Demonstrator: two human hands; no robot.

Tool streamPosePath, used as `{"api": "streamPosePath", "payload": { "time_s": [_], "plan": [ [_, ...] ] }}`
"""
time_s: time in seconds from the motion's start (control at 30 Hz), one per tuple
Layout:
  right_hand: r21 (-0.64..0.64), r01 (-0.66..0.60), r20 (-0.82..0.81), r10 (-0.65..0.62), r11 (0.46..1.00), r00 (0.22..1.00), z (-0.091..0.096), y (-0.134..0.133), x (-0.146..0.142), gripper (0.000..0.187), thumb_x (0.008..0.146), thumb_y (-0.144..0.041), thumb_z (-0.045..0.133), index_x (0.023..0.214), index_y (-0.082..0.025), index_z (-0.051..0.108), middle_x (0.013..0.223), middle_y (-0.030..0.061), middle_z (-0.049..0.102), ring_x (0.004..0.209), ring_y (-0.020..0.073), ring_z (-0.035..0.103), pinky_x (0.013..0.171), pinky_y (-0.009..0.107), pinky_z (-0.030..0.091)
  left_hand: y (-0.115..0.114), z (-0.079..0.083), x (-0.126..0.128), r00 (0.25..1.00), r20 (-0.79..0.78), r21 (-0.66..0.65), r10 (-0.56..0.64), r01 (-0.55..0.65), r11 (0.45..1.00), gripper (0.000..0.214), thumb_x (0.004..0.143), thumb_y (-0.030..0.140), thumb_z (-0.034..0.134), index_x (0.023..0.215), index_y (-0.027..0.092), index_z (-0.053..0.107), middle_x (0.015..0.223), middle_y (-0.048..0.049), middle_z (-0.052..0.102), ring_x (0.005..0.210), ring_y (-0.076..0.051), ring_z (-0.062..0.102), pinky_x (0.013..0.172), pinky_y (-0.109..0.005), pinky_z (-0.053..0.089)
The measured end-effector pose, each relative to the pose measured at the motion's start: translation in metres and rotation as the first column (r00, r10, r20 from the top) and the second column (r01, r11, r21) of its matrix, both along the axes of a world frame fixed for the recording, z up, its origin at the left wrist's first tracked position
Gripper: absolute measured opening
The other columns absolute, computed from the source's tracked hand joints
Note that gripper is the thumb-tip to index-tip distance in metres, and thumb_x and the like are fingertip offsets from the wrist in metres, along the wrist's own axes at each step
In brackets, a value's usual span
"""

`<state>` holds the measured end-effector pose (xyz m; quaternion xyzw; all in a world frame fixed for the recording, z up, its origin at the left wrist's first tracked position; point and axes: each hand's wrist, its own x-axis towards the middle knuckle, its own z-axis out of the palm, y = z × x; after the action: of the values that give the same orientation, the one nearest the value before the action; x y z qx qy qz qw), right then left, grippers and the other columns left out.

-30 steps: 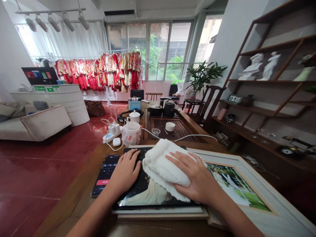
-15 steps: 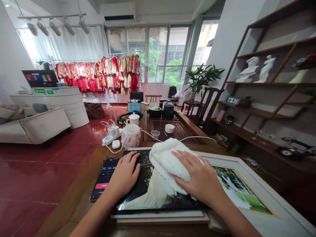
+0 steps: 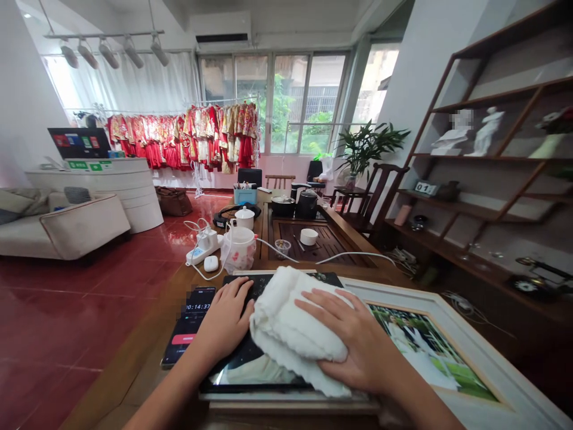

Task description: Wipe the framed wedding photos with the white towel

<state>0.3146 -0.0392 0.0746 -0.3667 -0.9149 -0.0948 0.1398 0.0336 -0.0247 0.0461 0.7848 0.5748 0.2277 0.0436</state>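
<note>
Right hand (image 3: 358,346) slid towel (image 3: 289,322) leftward, palm flat atop; left hand (image 3: 226,325) spread flat on photo panel (image 3: 244,371).

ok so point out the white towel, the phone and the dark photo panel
white towel (image 3: 290,325): head view, middle of its folded top
phone (image 3: 190,323): head view, centre of its screen
dark photo panel (image 3: 248,373): head view, pale printed part below the towel's left edge

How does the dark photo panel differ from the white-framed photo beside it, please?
The dark photo panel has a thin black edge; the white-framed photo a broad pale frame. A white towel partly covers the panel; the framed photo bears none. Both lie flat.
</note>
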Motion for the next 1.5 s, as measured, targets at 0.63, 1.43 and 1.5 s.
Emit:
{"api": "streamPosePath", "payload": {
  "time_s": [0.63,1.43,1.5],
  "plan": [
    [-0.032,-0.067,-0.012,0.066,0.997,0.998,0.001,-0.005,-0.005,0.085,0.069,-0.035,0.061,0.149,-0.031,0.03,0.146,0.0053,0.046,0.131,0.0309,0.044,0.11,0.053,0.023,-0.002,0.005,-0.001,1.0,0.003,-0.011,-0.004,0.004,1.0,0.042,0.097,0.029,0.038,0.137,0.019,0.047,0.145,-0.0087,0.047,0.135,-0.023,0.041,0.113,-0.042,0.03],
    [0.033,0.093,-0.061,-0.091,0.995,0.994,-0.002,0.003,0.003,0.075,0.076,-0.039,0.059,0.146,-0.031,0.035,0.144,0.0058,0.049,0.129,0.0298,0.046,0.107,0.054,0.028,-0.001,0.001,-0.003,1.0,0.009,0.026,-0.007,0.007,1.0,0.04,0.098,0.029,0.038,0.136,0.021,0.047,0.143,-0.0075,0.048,0.134,-0.022,0.041,0.112,-0.041,0.03],
    [0.102,0.223,-0.112,-0.211,0.97,0.971,-0.007,0.006,0.005,0.069,0.08,-0.041,0.057,0.145,-0.03,0.037,0.142,0.0079,0.051,0.127,0.0307,0.048,0.104,0.055,0.029,-0.001,-0.001,-0.004,1.0,0.01,0.036,-0.007,0.007,0.999,0.04,0.098,0.03,0.038,0.136,0.021,0.048,0.143,-0.0072,0.048,0.134,-0.022,0.042,0.113,-0.041,0.03]
  ]
}}
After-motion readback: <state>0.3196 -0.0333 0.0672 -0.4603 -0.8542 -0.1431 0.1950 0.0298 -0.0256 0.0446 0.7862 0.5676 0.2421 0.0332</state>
